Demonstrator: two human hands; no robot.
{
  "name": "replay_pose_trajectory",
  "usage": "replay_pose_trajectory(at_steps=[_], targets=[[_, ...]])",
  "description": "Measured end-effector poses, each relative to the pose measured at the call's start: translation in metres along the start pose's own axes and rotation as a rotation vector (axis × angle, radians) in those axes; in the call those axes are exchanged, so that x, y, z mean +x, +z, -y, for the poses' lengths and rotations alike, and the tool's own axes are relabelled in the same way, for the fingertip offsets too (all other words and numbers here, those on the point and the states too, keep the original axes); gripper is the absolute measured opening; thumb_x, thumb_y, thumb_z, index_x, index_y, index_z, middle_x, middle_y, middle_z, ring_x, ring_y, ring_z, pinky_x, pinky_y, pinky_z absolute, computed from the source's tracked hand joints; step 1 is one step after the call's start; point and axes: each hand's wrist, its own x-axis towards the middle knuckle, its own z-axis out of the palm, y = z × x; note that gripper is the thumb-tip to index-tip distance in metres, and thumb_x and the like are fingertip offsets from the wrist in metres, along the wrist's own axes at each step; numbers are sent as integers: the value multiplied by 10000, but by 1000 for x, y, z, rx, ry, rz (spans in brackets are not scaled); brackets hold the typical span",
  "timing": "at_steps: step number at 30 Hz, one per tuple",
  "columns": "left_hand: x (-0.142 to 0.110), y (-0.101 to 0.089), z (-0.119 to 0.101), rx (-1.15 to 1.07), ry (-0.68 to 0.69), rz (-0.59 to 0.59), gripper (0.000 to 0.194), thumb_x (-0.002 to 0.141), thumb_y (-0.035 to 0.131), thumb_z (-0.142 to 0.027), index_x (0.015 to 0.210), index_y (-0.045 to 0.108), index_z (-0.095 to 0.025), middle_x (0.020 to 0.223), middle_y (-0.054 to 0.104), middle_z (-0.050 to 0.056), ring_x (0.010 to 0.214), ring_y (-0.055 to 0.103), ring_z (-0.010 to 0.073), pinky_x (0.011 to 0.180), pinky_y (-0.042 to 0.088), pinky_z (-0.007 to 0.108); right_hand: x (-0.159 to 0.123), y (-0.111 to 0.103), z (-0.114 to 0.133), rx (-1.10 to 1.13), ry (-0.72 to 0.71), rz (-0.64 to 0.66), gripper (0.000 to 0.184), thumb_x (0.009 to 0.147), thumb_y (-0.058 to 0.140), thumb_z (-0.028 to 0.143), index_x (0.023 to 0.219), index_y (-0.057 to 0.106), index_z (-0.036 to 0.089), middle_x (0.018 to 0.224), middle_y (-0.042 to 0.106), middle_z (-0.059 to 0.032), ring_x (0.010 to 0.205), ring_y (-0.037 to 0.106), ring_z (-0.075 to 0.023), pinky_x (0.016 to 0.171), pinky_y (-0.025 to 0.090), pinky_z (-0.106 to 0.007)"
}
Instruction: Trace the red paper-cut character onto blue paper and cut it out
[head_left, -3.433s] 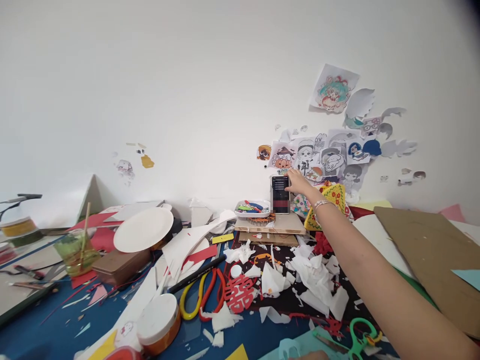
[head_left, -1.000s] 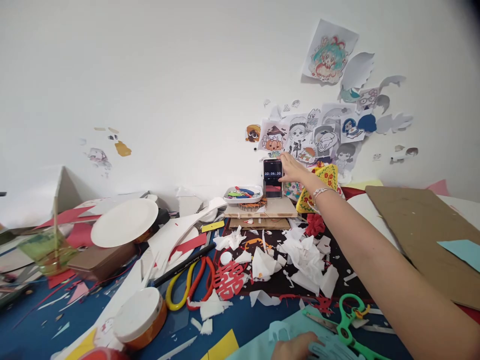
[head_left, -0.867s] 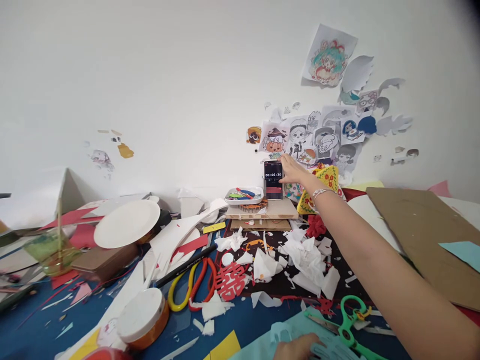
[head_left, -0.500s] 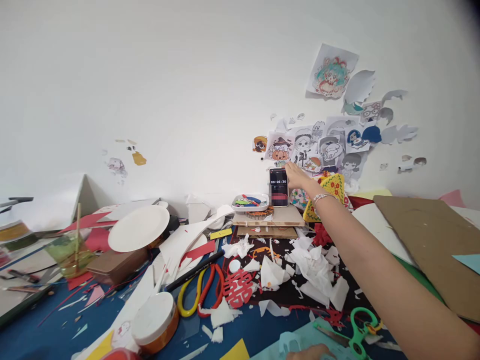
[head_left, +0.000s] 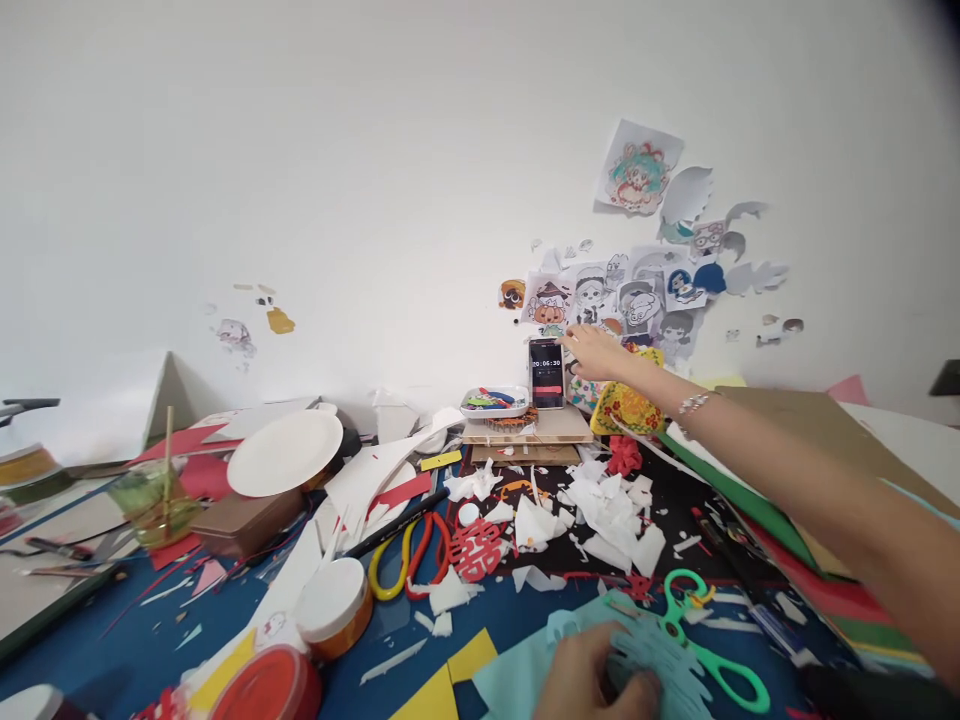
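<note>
My right hand (head_left: 596, 352) reaches far across the table with fingers stretched out, their tips touching the right edge of a black phone (head_left: 547, 372) that stands upright against the wall and shows a timer. The phone rests on a small stack of wooden boards (head_left: 526, 431). My left hand (head_left: 592, 683) lies at the bottom edge, its fingers curled and pressing on a light blue paper cut-out (head_left: 652, 672). Green-handled scissors (head_left: 705, 645) lie just right of that hand.
White paper scraps (head_left: 600, 505) and a red paper-cut character (head_left: 478, 548) litter the middle. Red and yellow scissors (head_left: 409, 558), a white-lidded jar (head_left: 332, 609), a white plate (head_left: 286, 452), a green glass (head_left: 154, 497) and brown cardboard (head_left: 825, 425) surround them. Drawings (head_left: 637, 300) hang on the wall.
The view has shifted and my right arm has swung to come in from the right, fingers still at the phone. My left hand has come further into view over the blue cut-out.
</note>
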Motion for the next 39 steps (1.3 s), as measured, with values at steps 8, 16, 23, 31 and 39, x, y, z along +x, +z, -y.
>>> replay_pose_trajectory(at_steps=[8,16,23,31,39], targets=[[-1,11,-12,-44,39,34,189,770,485,-273,846,582,-130,703,589,11,492,562,93,468,433,179,-126,-108,59,79,-274,76,273,770,508,146,1017,606,210,1004,598,-95,961,521,-263,852,405,-401],[-8,10,-18,33,121,-15,161,805,486,-284,821,563,-144,691,551,-7,544,585,108,515,454,193,-243,-112,101,363,-138,165,180,828,456,151,835,614,237,879,620,-76,888,549,-252,830,439,-452],[-10,14,-16,66,158,-51,158,798,509,-278,796,582,-138,652,530,-14,550,551,111,530,480,216,-269,-82,148,678,91,-102,260,845,428,236,1033,550,369,889,665,-28,913,599,-257,954,412,-515],[-5,14,-11,52,133,-50,117,743,539,-219,729,584,-111,589,509,-18,518,501,94,495,434,190,-296,-65,164,885,183,-8,225,847,440,379,1013,579,318,873,667,-71,849,636,-250,666,561,-367],[-3,14,-14,-31,104,-36,117,703,559,-216,720,602,-109,598,500,-17,529,461,83,484,446,177,-290,-68,165,859,202,122,213,873,447,302,728,565,201,708,608,-48,701,573,-181,664,491,-269]])
